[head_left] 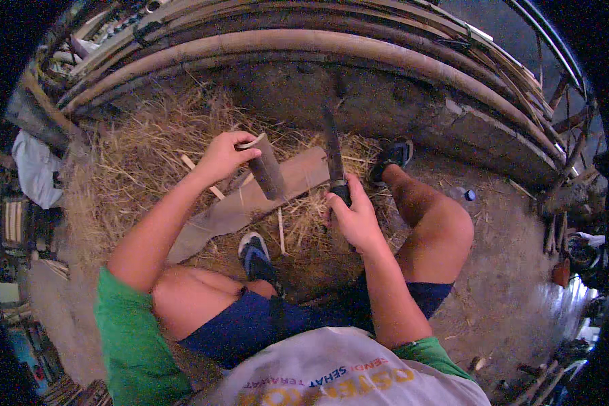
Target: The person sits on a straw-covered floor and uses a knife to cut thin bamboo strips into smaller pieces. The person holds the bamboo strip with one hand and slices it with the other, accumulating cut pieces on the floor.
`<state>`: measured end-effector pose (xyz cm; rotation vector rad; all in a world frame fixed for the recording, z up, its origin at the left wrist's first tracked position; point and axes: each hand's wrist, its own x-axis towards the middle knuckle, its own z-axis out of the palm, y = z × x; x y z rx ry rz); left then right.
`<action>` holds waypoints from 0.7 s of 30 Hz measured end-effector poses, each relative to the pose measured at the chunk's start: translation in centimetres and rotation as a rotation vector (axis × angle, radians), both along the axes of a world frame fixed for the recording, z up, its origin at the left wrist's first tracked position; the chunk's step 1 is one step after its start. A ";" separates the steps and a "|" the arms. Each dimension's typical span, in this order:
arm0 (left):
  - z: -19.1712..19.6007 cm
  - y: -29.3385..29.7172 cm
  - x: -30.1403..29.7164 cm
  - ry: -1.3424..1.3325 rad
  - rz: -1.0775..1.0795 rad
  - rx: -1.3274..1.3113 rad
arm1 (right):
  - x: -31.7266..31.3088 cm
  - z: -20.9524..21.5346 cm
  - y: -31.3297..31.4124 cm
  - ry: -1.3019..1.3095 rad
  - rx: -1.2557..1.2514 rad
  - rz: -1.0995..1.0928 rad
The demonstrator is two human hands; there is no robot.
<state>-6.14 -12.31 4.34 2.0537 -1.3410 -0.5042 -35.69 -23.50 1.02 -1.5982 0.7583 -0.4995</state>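
Observation:
My left hand [224, 158] grips the upper rim of a short brown bamboo section [267, 174], fingers at its top edge. The piece stands slightly tilted, its lower end on a flat wooden board [303, 170] that lies slantwise over the litter. To the right, my right hand [356, 215] is wrapped round the dark handle of a long-bladed knife [333, 149]. Its dark blade points up and away from me, apart from the bamboo. A thin pale stick [282, 230] lies near the board's near edge.
Straw-like shavings [135, 159] cover the ground at left and around the board. Long bamboo poles [284, 42] lie along a low concrete ledge [413, 111] at the far side. My shoes [255, 252] flank the board. A blue-capped bottle [468, 195] lies beyond my right knee.

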 end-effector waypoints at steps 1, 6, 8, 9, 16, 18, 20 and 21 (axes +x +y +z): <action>-1.8 -0.6 0.1 -0.022 -0.024 -0.020 | -0.4 -0.6 -0.6 0.020 0.009 -0.014; -8.6 -2.2 0.0 -0.065 -0.002 -0.084 | -1.4 -3.8 -3.4 0.053 -0.123 -0.103; -9.8 -2.6 0.1 0.018 0.014 -0.099 | -1.5 -5.5 -4.0 0.064 -0.113 -0.137; -10.2 -2.8 0.2 0.059 0.008 -0.101 | -1.4 -6.3 -4.1 0.067 -0.090 -0.143; -10.7 -4.0 1.0 -0.037 0.015 -0.024 | 0.3 -7.7 -2.3 -0.116 0.446 -0.156; -10.6 -4.0 0.8 0.143 0.011 -0.013 | 1.0 -6.7 -1.6 -0.106 0.549 -0.196; -10.3 -3.8 0.4 0.379 0.039 0.054 | 1.4 -5.8 -0.9 -0.104 0.635 -0.211; -10.2 -3.8 0.1 0.520 0.066 0.103 | 1.5 -5.5 -0.7 -0.086 0.639 -0.215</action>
